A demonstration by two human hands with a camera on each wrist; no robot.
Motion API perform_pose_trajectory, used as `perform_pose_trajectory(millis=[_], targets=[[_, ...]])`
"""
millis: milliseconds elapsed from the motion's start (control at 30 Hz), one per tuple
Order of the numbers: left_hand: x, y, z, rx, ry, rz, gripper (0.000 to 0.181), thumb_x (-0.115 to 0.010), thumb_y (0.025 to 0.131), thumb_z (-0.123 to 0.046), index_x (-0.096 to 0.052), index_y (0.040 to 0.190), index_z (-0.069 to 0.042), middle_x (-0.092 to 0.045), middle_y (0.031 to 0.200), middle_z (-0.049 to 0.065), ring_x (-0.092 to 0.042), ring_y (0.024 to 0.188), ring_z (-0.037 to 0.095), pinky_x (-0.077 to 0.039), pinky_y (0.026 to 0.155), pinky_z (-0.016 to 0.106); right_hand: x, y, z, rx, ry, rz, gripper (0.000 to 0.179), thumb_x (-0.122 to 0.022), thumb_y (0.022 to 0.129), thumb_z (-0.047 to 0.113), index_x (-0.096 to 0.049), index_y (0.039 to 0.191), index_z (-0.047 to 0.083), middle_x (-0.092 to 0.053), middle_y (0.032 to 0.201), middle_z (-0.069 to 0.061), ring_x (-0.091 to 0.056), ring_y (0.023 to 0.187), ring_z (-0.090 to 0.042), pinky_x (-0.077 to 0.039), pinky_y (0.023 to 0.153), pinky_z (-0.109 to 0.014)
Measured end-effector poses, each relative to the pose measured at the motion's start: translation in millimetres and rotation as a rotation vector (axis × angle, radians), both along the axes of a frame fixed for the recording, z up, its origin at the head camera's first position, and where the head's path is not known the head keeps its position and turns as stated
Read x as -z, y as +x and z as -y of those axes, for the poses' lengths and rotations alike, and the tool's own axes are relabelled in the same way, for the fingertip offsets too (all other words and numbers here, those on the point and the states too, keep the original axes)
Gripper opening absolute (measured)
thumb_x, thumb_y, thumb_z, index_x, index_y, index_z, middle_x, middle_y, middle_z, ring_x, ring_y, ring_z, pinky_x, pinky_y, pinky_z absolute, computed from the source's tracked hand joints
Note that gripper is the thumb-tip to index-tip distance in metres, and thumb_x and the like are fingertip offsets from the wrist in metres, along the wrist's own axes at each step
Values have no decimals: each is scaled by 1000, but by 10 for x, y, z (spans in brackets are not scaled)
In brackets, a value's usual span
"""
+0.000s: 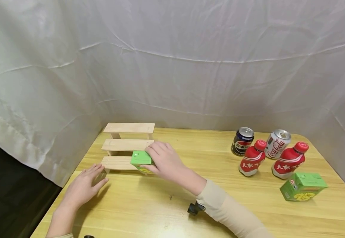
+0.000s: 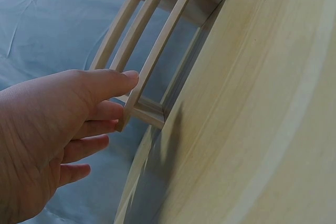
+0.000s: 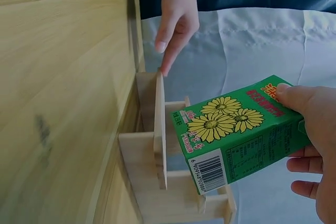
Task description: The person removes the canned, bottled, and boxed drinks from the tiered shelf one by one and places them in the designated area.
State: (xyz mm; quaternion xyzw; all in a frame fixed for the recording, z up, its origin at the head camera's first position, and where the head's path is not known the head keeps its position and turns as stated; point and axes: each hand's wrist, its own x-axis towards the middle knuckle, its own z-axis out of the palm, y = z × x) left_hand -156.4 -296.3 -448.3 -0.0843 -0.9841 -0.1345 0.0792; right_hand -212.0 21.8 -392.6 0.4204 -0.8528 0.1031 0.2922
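My right hand [image 1: 167,161] grips a green drink carton [image 3: 231,129] with yellow flowers on its front, thumb on one face and fingers around the other side. In the head view the carton overlaps the right part of the lowest step of a pale wooden three-step rack [image 1: 117,162]. The right wrist view has the carton's barcode end pointing toward the rack's steps. My left hand [image 1: 84,185] is at the left end of that lowest step, its fingertips right at the board's corner. Its fingers are loosely extended in the left wrist view, the thumb [image 2: 118,83] overlapping the board's edge.
To the right on the wooden table [image 1: 166,211] stand a dark blue can [image 1: 242,141], a silver Coca-Cola can [image 1: 277,144], two red bottles [image 1: 252,158] and another green carton [image 1: 303,187]. Grey cloth [image 1: 190,66] hangs behind the rack and along the sides.
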Motion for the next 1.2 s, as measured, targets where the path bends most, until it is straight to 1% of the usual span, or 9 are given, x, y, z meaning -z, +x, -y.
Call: perform_pose_trajectory(millis=[200,433,600,800,1000,1200], targets=[[-1,-2,4,4,-2,1,61,-63,93,-41,-52,139,-1,-49,146,20,-41,137,42,-30,114,61,29,33,-185,3,7,-9,51,-62,89,51,-59,120,10,-61,115,-2,-55,112,-19,-48,96,-33],[2,-6,10,1,-2,3,62,-63,93,-41,-52,139,-1,-49,146,20,-41,138,42,-30,115,61,57,54,-380,-7,-23,-32,50,-63,88,48,-60,118,8,-61,114,-4,-55,111,-20,-49,95,-34],[4,1,9,5,-5,0,61,-63,93,-40,-52,138,0,-49,145,21,-41,137,43,-30,114,61,51,87,-518,-2,-43,3,51,-64,87,47,-60,118,7,-60,114,-4,-55,109,-20,-49,94,-36],[7,4,1,8,-5,-6,61,-63,93,-39,-52,138,0,-50,145,22,-42,137,43,-31,114,62,4,148,-705,-16,-72,37,50,-65,87,47,-61,117,7,-61,113,-4,-56,108,-20,-49,93,-37],[14,-4,-4,13,-6,-7,61,-63,93,-39,-53,138,1,-50,145,21,-42,137,43,-31,114,62,-4,227,-924,-42,-106,-1,52,-63,88,49,-63,115,4,-63,112,-6,-57,108,-23,-50,97,-42],[4,10,-1,7,3,-2,61,-63,93,-39,-52,138,0,-49,145,21,-42,137,43,-30,114,62,41,293,-1121,-54,-121,-65,55,-50,96,53,-63,115,3,-64,113,-9,-58,110,-26,-51,97,-44]])
